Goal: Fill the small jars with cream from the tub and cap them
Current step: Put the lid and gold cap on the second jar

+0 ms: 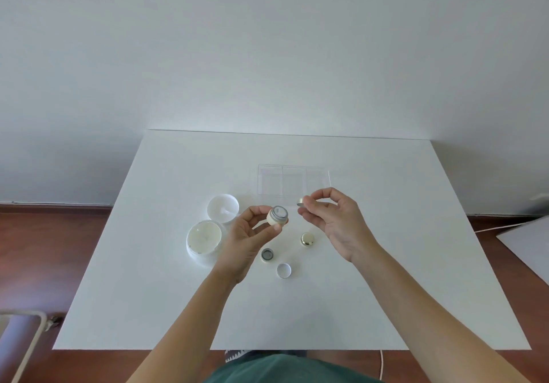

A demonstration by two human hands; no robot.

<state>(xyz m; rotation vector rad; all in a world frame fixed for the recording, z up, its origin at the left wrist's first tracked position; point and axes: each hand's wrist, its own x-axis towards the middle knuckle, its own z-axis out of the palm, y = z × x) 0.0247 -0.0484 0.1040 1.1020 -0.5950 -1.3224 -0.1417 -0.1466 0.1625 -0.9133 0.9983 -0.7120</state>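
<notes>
My left hand (246, 237) holds a small cream-coloured jar (277, 215) above the table, pinched between thumb and fingers, its grey-rimmed mouth uncovered. My right hand (332, 219) pinches a small gold cap (300, 202) just right of that jar. The open cream tub (204, 237) sits at the left, with its white lid (222, 208) lying upside down behind it. On the table lie a second open small jar (266, 255), a capped gold-topped jar (307, 238) and a small white inner lid (284, 270).
A clear plastic compartment tray (294, 183) stands behind my hands on the white table (386, 293). A wooden floor surrounds the table; a metal frame (26, 344) is at the lower left and a white board (528, 240) at the right.
</notes>
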